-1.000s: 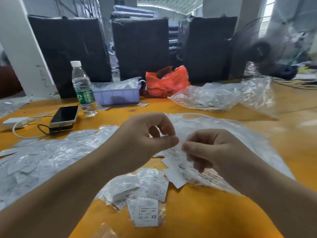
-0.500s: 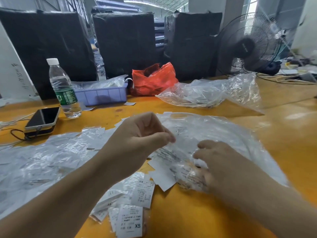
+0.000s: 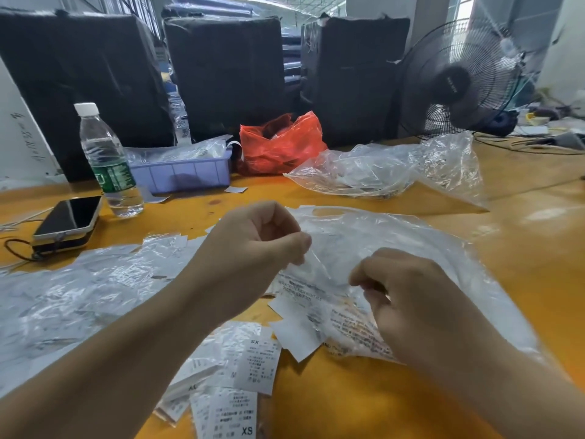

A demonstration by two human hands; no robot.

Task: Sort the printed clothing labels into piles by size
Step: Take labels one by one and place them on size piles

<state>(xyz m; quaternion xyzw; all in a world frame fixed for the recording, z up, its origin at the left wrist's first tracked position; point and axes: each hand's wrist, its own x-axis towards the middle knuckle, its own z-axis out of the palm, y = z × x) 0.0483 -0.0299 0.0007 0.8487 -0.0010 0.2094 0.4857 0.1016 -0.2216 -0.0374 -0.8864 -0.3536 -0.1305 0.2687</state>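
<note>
Nearest me, a small pile of printed labels marked XS lies on the yellow table, just this side of the clear bag. My left hand pinches a thin edge of that bag's plastic between thumb and curled fingers. My right hand rests on the bag with fingers curled at the film; whether it grips anything I cannot tell. Left of the bag lie more labels under loose plastic. Beyond the bag stand a phone, water bottle, purple tray and red bag.
</note>
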